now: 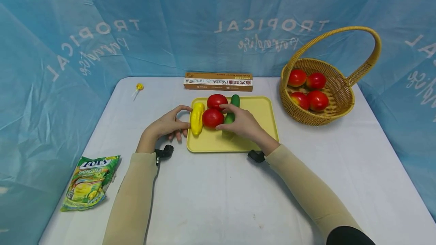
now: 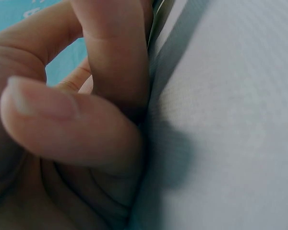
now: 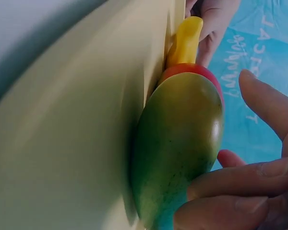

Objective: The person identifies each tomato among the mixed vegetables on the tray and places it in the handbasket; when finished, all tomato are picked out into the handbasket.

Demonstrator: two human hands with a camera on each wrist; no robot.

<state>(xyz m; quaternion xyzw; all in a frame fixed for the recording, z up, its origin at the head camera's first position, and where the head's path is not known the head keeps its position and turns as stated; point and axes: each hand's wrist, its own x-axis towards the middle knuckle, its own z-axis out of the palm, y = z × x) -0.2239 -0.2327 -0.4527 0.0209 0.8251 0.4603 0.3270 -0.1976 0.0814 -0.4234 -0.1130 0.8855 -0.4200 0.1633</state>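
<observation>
l. hand (image 1: 166,124), fingers loose, is at yellow fruit (image 1: 196,119) on tray (image 1: 259,120). r. hand (image 1: 244,124) arches over green fruit (image 3: 177,134) nr 2 red fruits (image 1: 213,118); can't tell if gripping.

A wicker basket (image 1: 316,120) of four red fruits (image 1: 318,100) stands at the right of the desk (image 1: 211,199), near a blue curtain (image 1: 177,22). A pasta box (image 1: 218,81) lies at the back edge, a yellow lollipop (image 1: 139,86) and green bag (image 1: 86,184) on the left.

Yellow banana (image 1: 196,119), two red fruits (image 1: 213,118) and green produce (image 3: 180,136) lie on tray (image 1: 259,118).
</observation>
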